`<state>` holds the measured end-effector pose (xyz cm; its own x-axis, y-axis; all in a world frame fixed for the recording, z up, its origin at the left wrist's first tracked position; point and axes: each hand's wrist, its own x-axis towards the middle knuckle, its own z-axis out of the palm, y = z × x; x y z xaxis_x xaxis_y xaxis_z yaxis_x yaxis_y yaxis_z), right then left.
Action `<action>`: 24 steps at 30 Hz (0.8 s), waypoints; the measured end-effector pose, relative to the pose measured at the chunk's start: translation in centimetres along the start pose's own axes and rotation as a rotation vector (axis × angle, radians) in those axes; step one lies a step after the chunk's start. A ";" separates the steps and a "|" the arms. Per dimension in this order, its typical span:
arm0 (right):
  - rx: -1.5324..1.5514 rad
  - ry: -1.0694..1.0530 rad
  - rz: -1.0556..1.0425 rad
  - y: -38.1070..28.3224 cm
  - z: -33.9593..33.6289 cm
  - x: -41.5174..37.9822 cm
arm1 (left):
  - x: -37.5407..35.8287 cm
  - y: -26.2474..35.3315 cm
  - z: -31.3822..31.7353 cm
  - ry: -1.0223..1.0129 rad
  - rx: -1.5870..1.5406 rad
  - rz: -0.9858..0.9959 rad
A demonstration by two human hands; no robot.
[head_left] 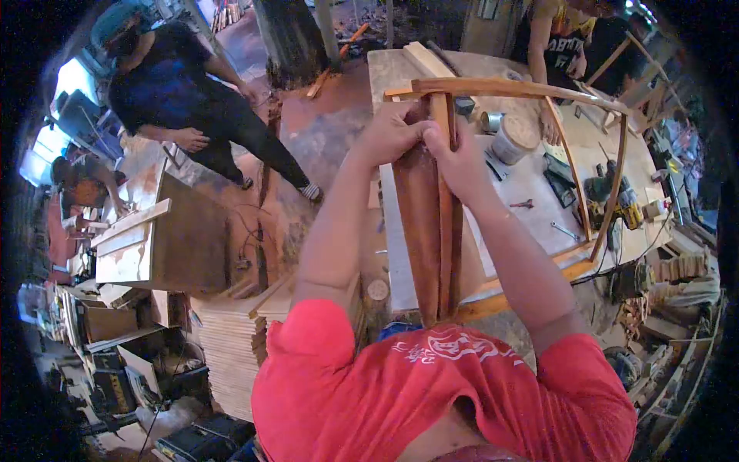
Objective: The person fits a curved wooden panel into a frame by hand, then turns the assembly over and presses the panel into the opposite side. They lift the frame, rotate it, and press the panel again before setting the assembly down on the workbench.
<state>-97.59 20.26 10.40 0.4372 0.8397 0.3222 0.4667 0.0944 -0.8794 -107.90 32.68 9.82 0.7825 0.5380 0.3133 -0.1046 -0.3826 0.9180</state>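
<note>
A brown wooden frame (444, 208) with long slats stands on the worktable (385, 73) in front of me. My left hand (398, 132) is closed on the upper left part of the frame, its fingertips at the joint below the top rail. Against the right side of the same upright, my right hand (459, 158) is closed, its thumb close to my left fingers. A curved top rail (523, 87) runs from above my hands to the right. Whether anything small lies between my fingertips is hidden.
Right of my hands are a tub (516, 138), a yellow drill (630, 206), a wrench (566, 229) and a black tray (560, 179). One person (185, 100) walks at left; another (546, 46) works across the table. Stacked boards (231, 339) lie at lower left.
</note>
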 end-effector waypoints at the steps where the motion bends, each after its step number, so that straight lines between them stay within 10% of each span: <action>1: 0.000 0.004 -0.012 -0.2 -0.4 0.1 | -0.5 0.9 0.1 0.002 0.006 0.011; 3: 0.255 0.069 0.002 -1.7 -1.6 0.2 | -1.5 2.7 0.3 -0.060 0.003 0.033; 9: -0.298 -0.224 -0.021 -9.0 -6.3 0.3 | -3.3 5.0 1.4 0.081 0.021 0.153; 13: -0.559 0.269 -0.669 -11.1 -7.6 3.6 | -3.2 4.4 2.7 0.154 -0.118 0.064; 16: -0.963 -0.375 -0.457 -11.4 -6.8 6.1 | -3.1 5.4 4.1 0.407 0.047 0.166; 24: -1.007 -0.434 -0.561 -10.1 -8.4 6.3 | -1.5 3.7 7.8 0.823 0.225 0.279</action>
<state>-93.07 20.07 24.22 -0.2170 0.9420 0.2560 0.9761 0.2064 0.0681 -104.71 24.57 10.84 0.0496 0.7386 0.6724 -0.0343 -0.6715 0.7402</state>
